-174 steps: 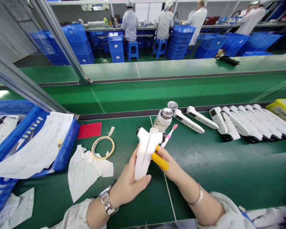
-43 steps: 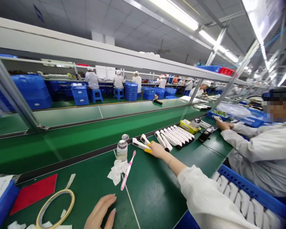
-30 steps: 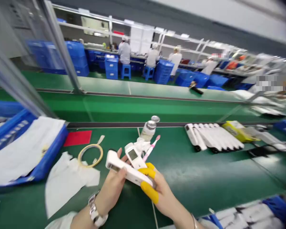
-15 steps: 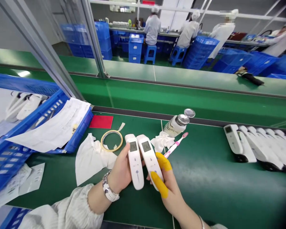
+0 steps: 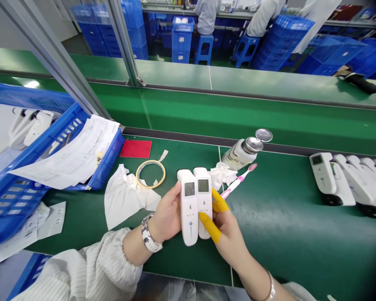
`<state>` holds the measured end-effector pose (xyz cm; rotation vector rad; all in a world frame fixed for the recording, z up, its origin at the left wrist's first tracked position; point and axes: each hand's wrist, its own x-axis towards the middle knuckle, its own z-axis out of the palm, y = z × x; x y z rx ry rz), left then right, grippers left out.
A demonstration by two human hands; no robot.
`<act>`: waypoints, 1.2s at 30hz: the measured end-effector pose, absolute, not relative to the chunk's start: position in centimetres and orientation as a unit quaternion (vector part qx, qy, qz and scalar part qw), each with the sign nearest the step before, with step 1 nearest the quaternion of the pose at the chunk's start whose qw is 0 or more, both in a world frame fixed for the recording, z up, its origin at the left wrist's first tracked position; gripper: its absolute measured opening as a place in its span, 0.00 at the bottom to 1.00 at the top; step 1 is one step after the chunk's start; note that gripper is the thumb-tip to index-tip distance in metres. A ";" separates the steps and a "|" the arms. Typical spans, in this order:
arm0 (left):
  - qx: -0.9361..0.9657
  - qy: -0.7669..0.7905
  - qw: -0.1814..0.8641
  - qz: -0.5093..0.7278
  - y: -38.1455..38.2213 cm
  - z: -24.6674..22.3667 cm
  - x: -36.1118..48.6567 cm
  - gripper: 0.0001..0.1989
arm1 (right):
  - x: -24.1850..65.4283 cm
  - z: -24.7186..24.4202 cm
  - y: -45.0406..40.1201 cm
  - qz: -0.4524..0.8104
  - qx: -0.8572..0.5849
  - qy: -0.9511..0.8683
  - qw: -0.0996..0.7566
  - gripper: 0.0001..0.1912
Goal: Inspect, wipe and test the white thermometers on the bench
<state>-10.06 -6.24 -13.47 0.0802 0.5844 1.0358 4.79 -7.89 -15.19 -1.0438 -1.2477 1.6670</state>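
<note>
Two white handheld devices with small grey screens are held upright side by side over the green table. My left hand is closed around the left device, thumb along its edge; a watch sits on that wrist. With yellow-covered thumb and forefinger, my right hand grips the right device. The two devices overlap slightly or touch along their sides. Behind them lie a yellow tape roll, a white cloth, a crumpled white cloth and a pink-and-white toothbrush.
A blue basket with papers and white devices stands at left. A red card and an open-lidded bottle are near the back edge. More white devices line up at right. People sit beyond the partition.
The two devices have come together and now stand straighter, the right one no longer slanting. The view has tilted down, so the background sits higher in the frame.
</note>
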 end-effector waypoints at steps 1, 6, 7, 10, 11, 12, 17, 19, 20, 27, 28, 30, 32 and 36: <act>0.036 0.271 0.829 0.488 -6.2 -13.6 -10.1 0.22 | 4.8 -15.2 -7.8 0.652 -0.417 -0.496 0.393 0.27; 0.013 0.241 0.846 0.475 -6.0 -13.9 -10.4 0.24 | 5.1 -15.0 -7.6 0.584 -0.446 -0.580 0.350 0.27; 0.010 0.231 0.853 0.468 -5.9 -13.9 -10.5 0.26 | 5.3 -15.0 -7.6 0.552 -0.456 -0.608 0.344 0.26; 0.006 0.200 0.872 0.447 -5.8 -13.8 -10.7 0.30 | 6.5 -15.3 -7.2 0.439 -0.473 -0.670 0.366 0.22; 0.006 0.193 0.874 0.445 -5.8 -13.8 -10.8 0.30 | 7.0 -15.5 -6.9 0.405 -0.477 -0.680 0.383 0.21; 0.007 0.189 0.875 0.445 -5.8 -13.8 -10.8 0.30 | 7.4 -15.6 -6.6 0.374 -0.483 -0.683 0.399 0.20; 0.007 0.185 0.872 0.454 -6.0 -13.6 -10.5 0.29 | 7.7 -15.5 -5.7 0.195 -0.463 -0.736 0.455 0.21; 0.000 0.181 0.873 0.453 -6.0 -13.6 -10.3 0.27 | 6.7 -14.9 -6.2 0.143 -0.417 -0.811 0.384 0.22; -0.003 0.178 0.875 0.450 -6.0 -13.6 -10.2 0.26 | 6.2 -14.5 -6.6 0.135 -0.390 -0.848 0.331 0.21; 0.007 0.170 0.880 0.443 -5.9 -13.2 -10.6 0.29 | 7.3 -12.9 -6.5 0.303 -0.236 -0.818 0.428 0.10; 0.009 0.175 0.878 0.446 -5.9 -13.2 -10.7 0.29 | 7.7 -13.0 -6.1 0.325 -0.292 -0.776 0.455 0.11; 0.013 0.178 0.872 0.457 -5.9 -13.0 -10.9 0.29 | 7.8 -13.4 -5.1 0.382 -0.409 -0.684 0.468 0.11; 0.018 0.177 0.869 0.462 -6.0 -12.9 -11.0 0.28 | 7.3 -14.1 -4.5 0.492 -0.455 -0.595 0.444 0.13; 0.016 0.174 0.873 0.455 -6.0 -12.8 -11.1 0.30 | 5.4 -15.1 -5.1 0.700 -0.428 -0.451 0.350 0.22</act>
